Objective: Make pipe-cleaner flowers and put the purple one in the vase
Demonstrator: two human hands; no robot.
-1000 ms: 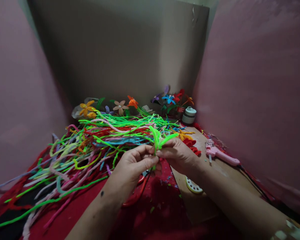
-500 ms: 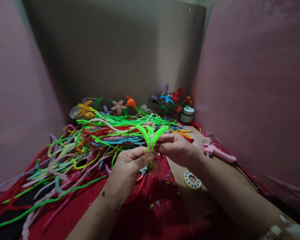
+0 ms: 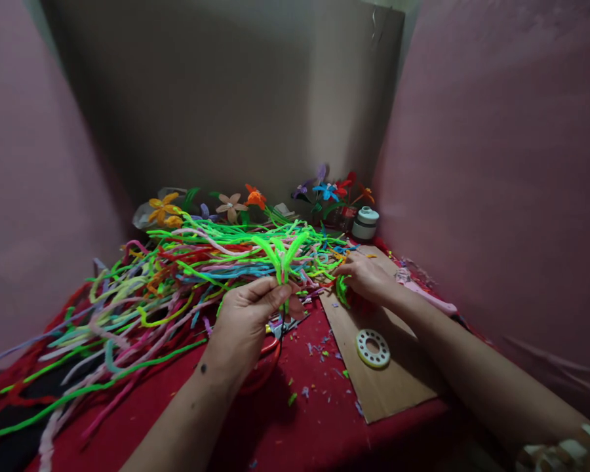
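Observation:
A bright green pipe-cleaner flower point(image 3: 281, 257) with several looped petals spreading upward is pinched upright by its base between the thumb and fingers of my left hand point(image 3: 255, 307). My right hand point(image 3: 368, 278) is apart from it, low over the cardboard with fingers curled downward. Green pipe-cleaner loops point(image 3: 343, 290) show just under those fingers; whether they are gripped is hidden. Below my left hand lie red-handled scissors point(image 3: 275, 341), partly covered by the wrist.
Many coloured pipe cleaners point(image 3: 142, 314) heap up at left and centre. A cardboard sheet point(image 3: 393, 387) carries a white ring with holes point(image 3: 372, 348). A pink glue gun point(image 3: 430, 298) lies at right. Finished flowers point(image 3: 231, 206) and a lidded jar point(image 3: 365, 223) stand behind. Walls flank both sides.
My right hand has left the green flower and moved right, onto the cardboard. My left hand still holds the flower, slightly further left in view.

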